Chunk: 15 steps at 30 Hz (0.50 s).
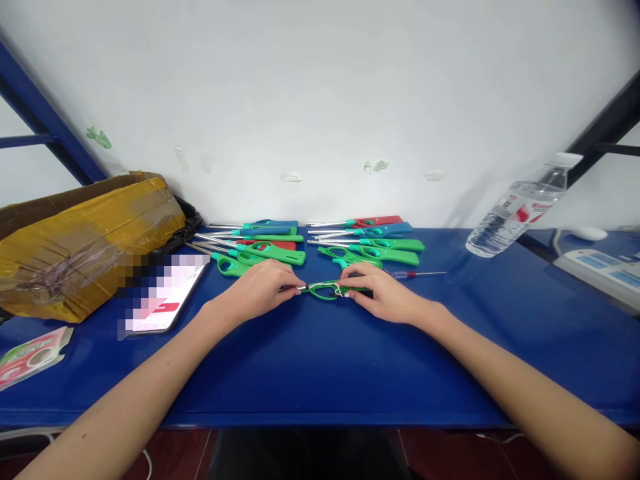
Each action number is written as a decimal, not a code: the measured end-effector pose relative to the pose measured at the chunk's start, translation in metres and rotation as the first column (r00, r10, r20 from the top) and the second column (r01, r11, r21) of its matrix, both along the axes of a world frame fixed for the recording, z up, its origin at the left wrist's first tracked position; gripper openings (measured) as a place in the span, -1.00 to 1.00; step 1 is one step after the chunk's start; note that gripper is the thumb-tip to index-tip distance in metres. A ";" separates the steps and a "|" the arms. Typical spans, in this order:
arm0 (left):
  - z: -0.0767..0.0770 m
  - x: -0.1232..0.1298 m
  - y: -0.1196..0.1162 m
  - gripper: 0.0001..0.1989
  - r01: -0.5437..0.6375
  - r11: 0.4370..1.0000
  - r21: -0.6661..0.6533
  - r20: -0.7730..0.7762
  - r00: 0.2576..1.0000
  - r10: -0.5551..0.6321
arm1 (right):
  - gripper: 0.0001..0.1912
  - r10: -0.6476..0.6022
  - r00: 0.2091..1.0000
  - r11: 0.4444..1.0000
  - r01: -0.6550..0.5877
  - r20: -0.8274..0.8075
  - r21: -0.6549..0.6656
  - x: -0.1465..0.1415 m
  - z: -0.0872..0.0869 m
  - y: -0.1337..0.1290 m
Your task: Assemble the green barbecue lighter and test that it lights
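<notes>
Between my hands is an opened green gas lighter (323, 290), its trigger loop and a thin white wire showing. My left hand (265, 283) pinches its left end, where a short bit of metal shows at the fingertips. My right hand (377, 290) closes on its right end, fingers near the wire, partly hiding the handle. Just behind my right hand lie a loose green lighter shell (345, 255) and a screwdriver (413, 274) with a clear purple handle. Whole long-nosed lighters, among them a green one (273, 252) and a red one (377, 221), lie in two groups behind.
On the left of the blue table (320, 373) are a taped cardboard box (95, 247), a phone (167, 300) and a torn pink package piece (35, 357). A water bottle (517, 210) and a white device (600, 273) stand at the right. A white wall (320, 100) borders the back.
</notes>
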<state>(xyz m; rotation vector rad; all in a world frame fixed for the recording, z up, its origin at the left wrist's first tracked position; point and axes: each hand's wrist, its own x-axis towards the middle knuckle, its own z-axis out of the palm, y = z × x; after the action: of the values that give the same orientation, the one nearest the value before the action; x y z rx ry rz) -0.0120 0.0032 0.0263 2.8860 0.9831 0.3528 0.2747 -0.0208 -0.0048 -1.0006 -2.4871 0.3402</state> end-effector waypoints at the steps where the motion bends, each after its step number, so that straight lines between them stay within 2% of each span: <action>1: 0.000 0.000 0.000 -0.82 -0.002 1.000 0.008 -0.008 1.000 0.002 | -0.69 -0.002 1.000 1.000 0.002 0.002 -0.001 0.000 0.000 0.000; 15: -0.006 0.004 -0.003 -0.87 0.038 0.991 0.128 -0.043 0.999 -0.033 | -0.68 -0.004 1.000 1.000 0.004 -0.003 0.006 -0.001 -0.001 0.000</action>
<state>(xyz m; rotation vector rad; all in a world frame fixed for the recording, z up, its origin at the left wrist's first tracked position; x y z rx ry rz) -0.0075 0.0001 0.0207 3.0343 0.9469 0.3690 0.2738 -0.0210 -0.0057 -1.0017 -2.4815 0.3325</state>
